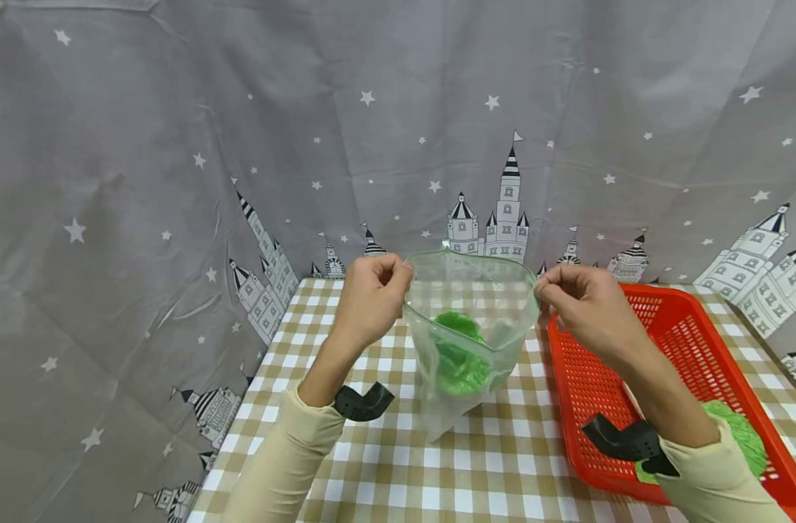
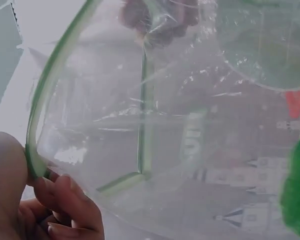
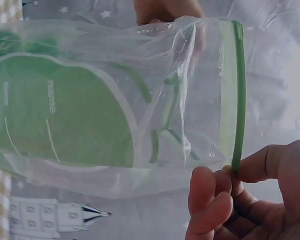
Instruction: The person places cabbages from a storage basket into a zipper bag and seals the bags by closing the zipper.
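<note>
Here, my left hand (image 1: 374, 294) and right hand (image 1: 584, 309) pinch a clear bag (image 1: 429, 385), red basket (image 1: 590, 370) near the tabletop's (image 1: 489, 472) right edge.

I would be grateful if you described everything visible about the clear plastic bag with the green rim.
The clear plastic bag has a green strip along its rim and a rounded green printed panel bearing the word "name". Its thin film looks flexible and shiny, with wrinkles. The mouth faces up, held open: the left hand pinches one side of the rim, the right hand the other. A bright green crinkled bundle shows inside. Whether the bag's bottom touches the checked tablecloth is unclear.
</note>
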Available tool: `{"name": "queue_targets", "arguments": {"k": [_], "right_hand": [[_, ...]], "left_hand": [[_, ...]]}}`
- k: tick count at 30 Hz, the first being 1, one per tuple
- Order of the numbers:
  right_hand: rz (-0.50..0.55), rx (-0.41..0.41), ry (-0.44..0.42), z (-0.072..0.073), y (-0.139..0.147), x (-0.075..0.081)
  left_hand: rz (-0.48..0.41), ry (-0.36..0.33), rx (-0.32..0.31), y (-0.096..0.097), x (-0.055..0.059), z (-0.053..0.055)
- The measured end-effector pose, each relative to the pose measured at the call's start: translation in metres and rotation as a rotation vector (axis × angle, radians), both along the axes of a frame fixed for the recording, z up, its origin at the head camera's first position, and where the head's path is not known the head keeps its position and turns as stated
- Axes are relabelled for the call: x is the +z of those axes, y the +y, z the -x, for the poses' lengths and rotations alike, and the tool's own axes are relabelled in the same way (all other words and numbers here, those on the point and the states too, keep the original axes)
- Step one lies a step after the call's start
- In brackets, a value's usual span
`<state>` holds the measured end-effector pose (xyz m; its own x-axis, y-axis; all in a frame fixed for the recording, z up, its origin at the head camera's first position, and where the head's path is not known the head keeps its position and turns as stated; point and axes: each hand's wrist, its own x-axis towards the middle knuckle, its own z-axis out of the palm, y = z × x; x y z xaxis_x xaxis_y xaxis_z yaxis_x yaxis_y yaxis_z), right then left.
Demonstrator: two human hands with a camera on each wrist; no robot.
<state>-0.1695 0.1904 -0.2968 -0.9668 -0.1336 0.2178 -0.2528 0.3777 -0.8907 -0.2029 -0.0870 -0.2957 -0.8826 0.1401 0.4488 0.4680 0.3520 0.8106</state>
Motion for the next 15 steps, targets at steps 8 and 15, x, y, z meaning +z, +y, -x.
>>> {"name": "queue_targets", "arguments": {"k": [8,15], "right_hand": [[-0.152,0.073,0.018,0.005,0.017,0.005],[-0.378,0.156,-0.092,-0.002,0.063,-0.034]], "left_hand": [[-0.078,0.196,0.039,0.007,0.022,0.000],[0.030,0.128,-0.070,0.047,-0.005,0.015]]}}
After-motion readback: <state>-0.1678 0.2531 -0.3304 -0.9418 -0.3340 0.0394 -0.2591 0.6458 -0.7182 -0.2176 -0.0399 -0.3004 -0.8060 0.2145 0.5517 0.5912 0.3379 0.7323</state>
